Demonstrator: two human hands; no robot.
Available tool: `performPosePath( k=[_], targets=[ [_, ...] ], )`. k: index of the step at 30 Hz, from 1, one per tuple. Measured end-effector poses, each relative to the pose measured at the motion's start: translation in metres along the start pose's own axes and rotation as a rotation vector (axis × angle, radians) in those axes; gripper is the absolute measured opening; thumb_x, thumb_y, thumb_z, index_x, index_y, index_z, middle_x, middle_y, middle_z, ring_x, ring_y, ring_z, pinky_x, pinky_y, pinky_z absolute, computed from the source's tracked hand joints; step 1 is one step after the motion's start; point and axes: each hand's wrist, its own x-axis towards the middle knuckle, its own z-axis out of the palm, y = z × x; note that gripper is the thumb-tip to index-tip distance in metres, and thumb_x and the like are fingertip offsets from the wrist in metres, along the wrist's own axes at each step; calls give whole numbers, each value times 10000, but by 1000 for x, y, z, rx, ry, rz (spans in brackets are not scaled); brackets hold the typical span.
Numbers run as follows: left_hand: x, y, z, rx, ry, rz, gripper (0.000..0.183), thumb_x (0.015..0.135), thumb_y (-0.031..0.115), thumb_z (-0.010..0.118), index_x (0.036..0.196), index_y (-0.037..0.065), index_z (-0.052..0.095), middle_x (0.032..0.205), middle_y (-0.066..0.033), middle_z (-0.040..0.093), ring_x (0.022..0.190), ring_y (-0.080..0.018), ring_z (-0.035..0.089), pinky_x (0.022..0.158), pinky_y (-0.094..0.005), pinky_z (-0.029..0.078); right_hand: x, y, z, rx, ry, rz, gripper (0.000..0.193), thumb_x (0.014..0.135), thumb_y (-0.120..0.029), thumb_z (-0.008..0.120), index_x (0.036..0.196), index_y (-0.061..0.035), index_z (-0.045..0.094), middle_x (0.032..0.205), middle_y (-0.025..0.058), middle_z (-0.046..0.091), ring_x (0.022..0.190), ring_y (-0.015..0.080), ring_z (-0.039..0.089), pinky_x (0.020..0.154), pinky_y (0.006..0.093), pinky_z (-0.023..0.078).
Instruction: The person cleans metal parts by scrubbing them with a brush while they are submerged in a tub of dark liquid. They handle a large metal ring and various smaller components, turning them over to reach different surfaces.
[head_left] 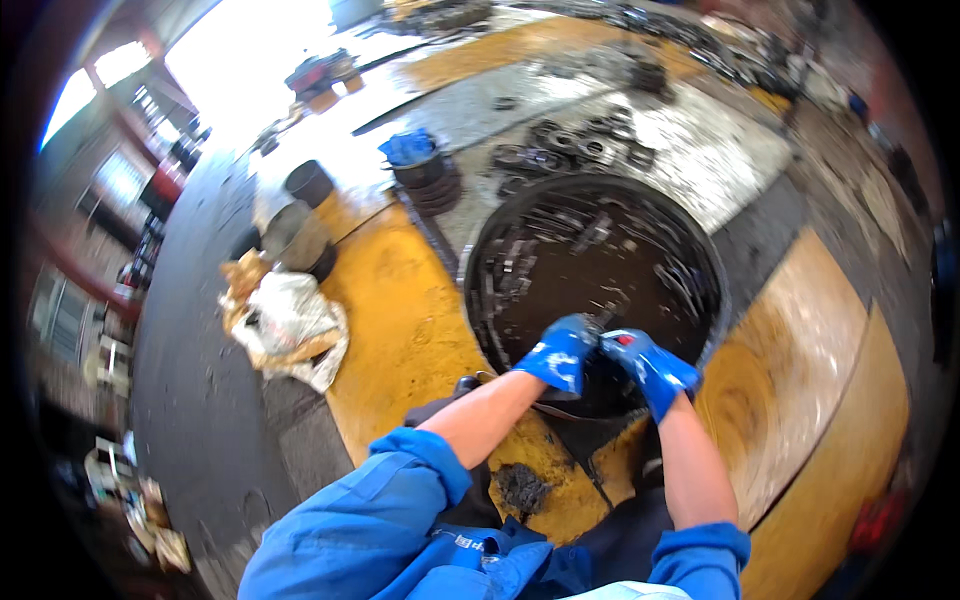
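Observation:
Both of my hands wear blue rubber gloves and meet over the near side of a large round tub (716,318) of dark liquid. My left hand (562,350) is closed, fingers curled toward the right one. Close beside it, my right hand (645,362) is also closed, with a small red spot (625,340) showing at its fingers. A small dark piece seems to lie between the fingertips, too blurred and covered to name. Inside the tub, metal parts (680,285) line the sides and poke out of the liquid.
Behind the tub lie several dark metal rings (595,145). To the left stand a dark pot with blue cloth (410,148) on it, a bucket (297,238) and a white sack (290,318). Yellow-brown boards (400,300) cover the floor; a dark clump (522,488) lies near my legs.

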Motion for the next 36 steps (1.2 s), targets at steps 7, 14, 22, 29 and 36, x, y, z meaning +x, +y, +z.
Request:
performPosePath(
  k=[7, 14, 22, 29, 36],
  targets=[
    [15, 36, 1, -101, -44, -290, 328, 912, 309, 635, 1089, 63, 761, 1111, -252, 707, 1058, -429, 683, 879, -489, 570, 35, 67, 2, -324, 131, -230, 227, 918, -140, 691, 1125, -55, 729, 985, 30, 738, 892, 139, 643, 819, 333, 525],
    [0, 19, -4, -314, -1, -239, 272, 886, 231, 689, 1078, 44, 734, 1070, -265, 713, 995, -455, 690, 806, -480, 560, 52, 66, 21, -805, 251, -79, 240, 935, -313, 615, 1073, -163, 741, 1087, 131, 746, 1085, 320, 688, 935, 446, 523],
    [-15, 58, -35, -103, -91, -255, 312, 906, 259, 678, 1154, 75, 723, 1147, -225, 719, 1053, -407, 700, 852, -489, 574, 29, 51, 18, -1457, 172, -85, 275, 947, -305, 610, 1194, -215, 692, 1222, 86, 688, 1118, 303, 692, 889, 564, 504],
    [-21, 20, -19, -85, -133, -299, 303, 848, 244, 699, 1092, 78, 766, 1089, -211, 742, 1050, -362, 724, 830, -463, 594, 20, 42, 35, -1252, 259, -256, 253, 965, -305, 600, 1145, -190, 736, 1133, 82, 747, 1112, 325, 697, 899, 461, 553],
    [-40, 34, -30, -57, -112, -55, 332, 730, 142, 726, 1044, 43, 768, 979, -221, 751, 875, -354, 728, 746, -448, 580, 31, 56, 13, -530, 296, -179, 296, 920, -193, 680, 1182, -67, 737, 1145, 195, 733, 1105, 348, 696, 960, 400, 542]
  ],
)
